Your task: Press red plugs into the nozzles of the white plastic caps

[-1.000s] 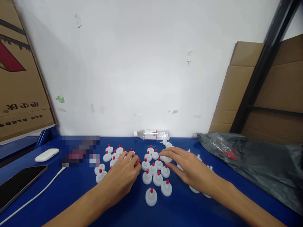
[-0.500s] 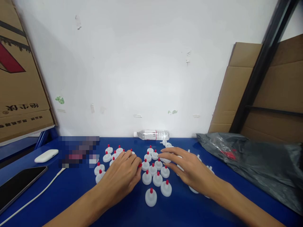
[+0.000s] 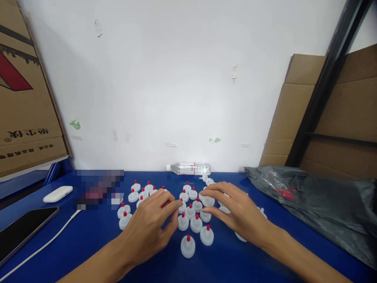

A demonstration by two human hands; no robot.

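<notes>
Several white caps with red tips [image 3: 196, 223] stand in a cluster on the blue table [image 3: 88, 243], with more of them [image 3: 136, 193] to the left. My left hand [image 3: 150, 226] is curled beside the cluster; its thumb and fingers pinch together, with a small red tip [image 3: 165, 204] showing between them. My right hand [image 3: 237, 210] pinches a plain white cap [image 3: 208, 201] at the cluster's back right edge. More plain white caps [image 3: 240, 236] lie partly hidden under that hand.
A clear water bottle [image 3: 188, 168] lies by the wall. A black plastic bag [image 3: 312, 196] fills the right side below leaning cardboard [image 3: 341, 114]. At left are a cardboard box [image 3: 23, 102], a white case [image 3: 58, 193], a dark screen [image 3: 23, 230] and a white cable [image 3: 44, 244].
My left fingers have stretched right toward the cluster, pinching together. My right hand has closed on the white cap and shifted slightly toward the left hand.
</notes>
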